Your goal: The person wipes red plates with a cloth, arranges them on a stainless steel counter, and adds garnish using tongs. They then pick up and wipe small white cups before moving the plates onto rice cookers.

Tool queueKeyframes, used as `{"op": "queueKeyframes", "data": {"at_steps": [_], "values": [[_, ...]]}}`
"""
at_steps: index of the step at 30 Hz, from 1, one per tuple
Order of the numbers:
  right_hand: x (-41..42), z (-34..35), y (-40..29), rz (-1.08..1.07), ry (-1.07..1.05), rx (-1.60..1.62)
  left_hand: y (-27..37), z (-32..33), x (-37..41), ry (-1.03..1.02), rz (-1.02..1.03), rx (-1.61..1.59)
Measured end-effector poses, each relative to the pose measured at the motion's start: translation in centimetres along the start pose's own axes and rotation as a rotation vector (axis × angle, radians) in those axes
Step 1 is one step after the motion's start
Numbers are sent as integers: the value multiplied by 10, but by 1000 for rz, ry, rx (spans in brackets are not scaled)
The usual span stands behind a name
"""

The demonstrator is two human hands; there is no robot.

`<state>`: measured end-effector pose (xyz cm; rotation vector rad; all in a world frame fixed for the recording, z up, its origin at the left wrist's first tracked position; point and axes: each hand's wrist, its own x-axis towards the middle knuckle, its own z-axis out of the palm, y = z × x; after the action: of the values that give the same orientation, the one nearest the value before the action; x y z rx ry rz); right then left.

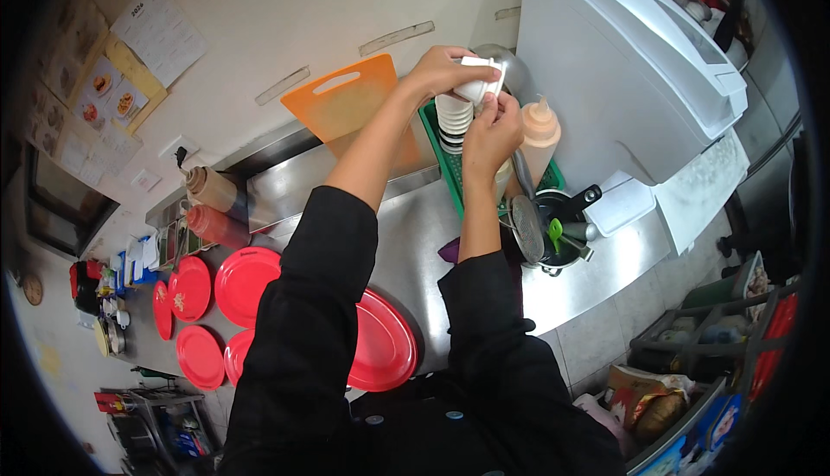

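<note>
Over a green plastic basket [457,184], my left hand [447,72] grips what looks like a short stack of small white sauce cups [478,77]. The fingers of my right hand [494,129] pinch the rim of these cups from below. More white cups [454,116] with a few black rims stand stacked in the basket, just under my hands. A squeeze bottle of pale orange sauce [540,129] is right of my right hand. The rounded metal thing [509,67] behind the cups is partly hidden.
Red plates [382,346] lie on the steel counter [415,229] at left and under my arms. An orange cutting board [350,100] leans on the wall. Right of the basket are a pot with utensils [557,236], a white tray [622,200] and a large white appliance [603,74].
</note>
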<state>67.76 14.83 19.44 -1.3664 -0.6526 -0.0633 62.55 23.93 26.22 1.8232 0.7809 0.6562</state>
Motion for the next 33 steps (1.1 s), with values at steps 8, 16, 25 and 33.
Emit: {"op": "queueKeyframes", "data": {"at_steps": [8,16,25,33], "values": [[14,-20,0,399,21,524,-10,-26,26,-28,325,524],[1,-25,-7,416,68,813,-18,-11,15,150,489,508],[-111,-80,6,-288,-614,59,-85,-22,-112,688,120,469],[-206,-90,79,-500,-1010,-76,-203,6,-301,815,-187,523]]}}
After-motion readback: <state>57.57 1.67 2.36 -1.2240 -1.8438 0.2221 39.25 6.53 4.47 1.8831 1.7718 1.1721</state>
